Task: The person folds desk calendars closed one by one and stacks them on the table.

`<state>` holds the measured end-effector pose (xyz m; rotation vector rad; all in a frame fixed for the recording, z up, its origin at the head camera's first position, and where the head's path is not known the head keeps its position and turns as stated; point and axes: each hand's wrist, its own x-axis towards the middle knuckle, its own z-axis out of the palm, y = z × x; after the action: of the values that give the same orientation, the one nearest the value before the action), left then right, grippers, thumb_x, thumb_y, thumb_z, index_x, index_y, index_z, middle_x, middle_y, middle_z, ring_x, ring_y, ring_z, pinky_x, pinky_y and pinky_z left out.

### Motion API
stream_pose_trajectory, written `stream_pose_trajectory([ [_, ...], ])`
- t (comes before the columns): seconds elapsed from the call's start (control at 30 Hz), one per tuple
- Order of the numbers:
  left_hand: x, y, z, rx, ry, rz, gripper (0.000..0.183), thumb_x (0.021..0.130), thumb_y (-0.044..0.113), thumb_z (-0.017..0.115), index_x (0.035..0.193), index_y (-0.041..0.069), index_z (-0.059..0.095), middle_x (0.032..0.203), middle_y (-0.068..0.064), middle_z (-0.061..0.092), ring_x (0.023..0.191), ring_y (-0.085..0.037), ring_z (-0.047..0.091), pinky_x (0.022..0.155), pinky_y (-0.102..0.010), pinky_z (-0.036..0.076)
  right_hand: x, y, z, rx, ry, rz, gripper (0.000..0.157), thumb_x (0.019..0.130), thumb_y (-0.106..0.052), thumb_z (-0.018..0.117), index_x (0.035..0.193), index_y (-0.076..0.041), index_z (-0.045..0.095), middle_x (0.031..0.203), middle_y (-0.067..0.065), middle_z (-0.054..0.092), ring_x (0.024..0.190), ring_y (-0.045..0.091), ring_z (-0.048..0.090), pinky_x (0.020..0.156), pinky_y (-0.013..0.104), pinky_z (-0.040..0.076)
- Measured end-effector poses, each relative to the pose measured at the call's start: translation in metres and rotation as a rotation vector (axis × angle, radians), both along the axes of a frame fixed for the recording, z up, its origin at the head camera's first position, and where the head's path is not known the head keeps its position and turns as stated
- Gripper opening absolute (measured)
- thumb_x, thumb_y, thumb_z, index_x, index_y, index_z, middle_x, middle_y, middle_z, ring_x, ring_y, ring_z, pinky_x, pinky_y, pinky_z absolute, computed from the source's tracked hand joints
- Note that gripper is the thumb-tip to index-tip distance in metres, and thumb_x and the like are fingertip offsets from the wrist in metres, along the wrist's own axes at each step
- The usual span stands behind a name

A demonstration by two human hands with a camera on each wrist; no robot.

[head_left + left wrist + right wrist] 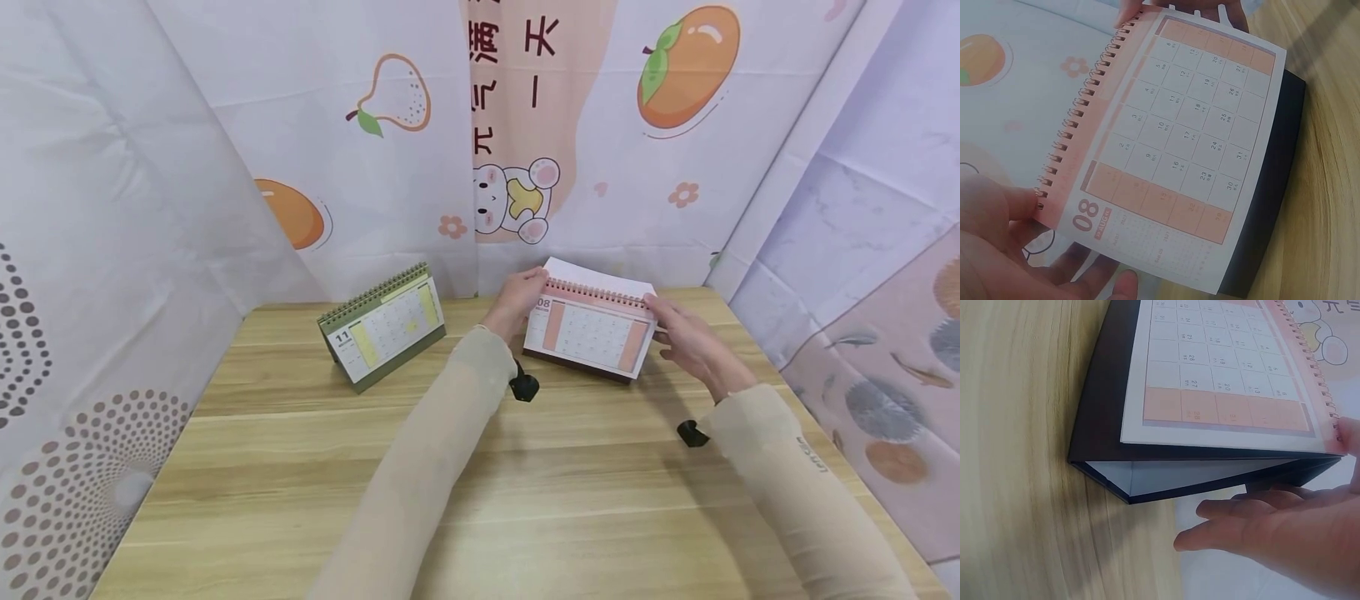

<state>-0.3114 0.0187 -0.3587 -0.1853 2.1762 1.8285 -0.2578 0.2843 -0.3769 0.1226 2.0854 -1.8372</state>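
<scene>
A pink spiral-bound desk calendar [592, 329] on a dark stand, opened to 08 AUG, stands at the back right of the table. My left hand [517, 302] holds its top left corner, thumb at the end of the wire binding and fingers behind. At the other end, my right hand [692, 340] grips the top right corner, its thumb on the binding. In the right wrist view the hand's other fingers [1235, 519] stretch behind the stand, whose hollow side shows. White pages [596, 275] rise behind the binding.
A green desk calendar [386, 329] showing 11 stands tilted at the back left of the wooden table [300, 483]. Behind the table hangs a white printed curtain [405, 192]; further patterned cloths [885, 333] border the sides.
</scene>
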Motion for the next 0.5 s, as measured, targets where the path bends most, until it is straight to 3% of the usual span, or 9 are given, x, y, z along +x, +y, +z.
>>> stream_pose_trajectory([
  [0.17, 0.0006, -0.0006, 0.0015, -0.001, -0.002, -0.001, 0.045, 0.108, 0.041, 0.046, 0.151, 0.03, 0.049, 0.132, 0.001, 0.063, 0.111, -0.015, 0.059, 0.097, -0.036, 0.049, 0.001, -0.0012, 0.0001, -0.016, 0.009, -0.004, 0.091, 0.105, -0.058, 0.041, 0.161, -0.004, -0.006, 0.166, 0.025, -0.003, 0.151, 0.046, 0.002, 0.116, 0.066, -0.004],
  [0.4, -0.0005, 0.0003, 0.0027, -0.024, 0.037, -0.006, 0.047, 0.109, 0.037, 0.045, 0.154, 0.025, 0.045, 0.148, 0.001, 0.054, 0.13, -0.017, 0.051, 0.11, -0.038, 0.04, 0.0019, -0.004, 0.0018, -0.037, 0.027, -0.012, 0.088, 0.106, -0.056, 0.039, 0.161, -0.007, -0.007, 0.166, 0.026, -0.003, 0.151, 0.046, 0.001, 0.119, 0.06, -0.003],
  [0.5, -0.0015, 0.0004, 0.0023, -0.023, 0.047, 0.0, 0.046, 0.109, 0.035, 0.045, 0.154, 0.024, 0.045, 0.15, 0.001, 0.052, 0.135, -0.017, 0.048, 0.112, -0.038, 0.038, 0.0022, -0.0048, 0.0031, -0.03, 0.031, -0.035, 0.088, 0.105, -0.057, 0.043, 0.162, -0.008, -0.003, 0.166, 0.024, 0.009, 0.151, 0.044, 0.007, 0.12, 0.057, 0.002],
])
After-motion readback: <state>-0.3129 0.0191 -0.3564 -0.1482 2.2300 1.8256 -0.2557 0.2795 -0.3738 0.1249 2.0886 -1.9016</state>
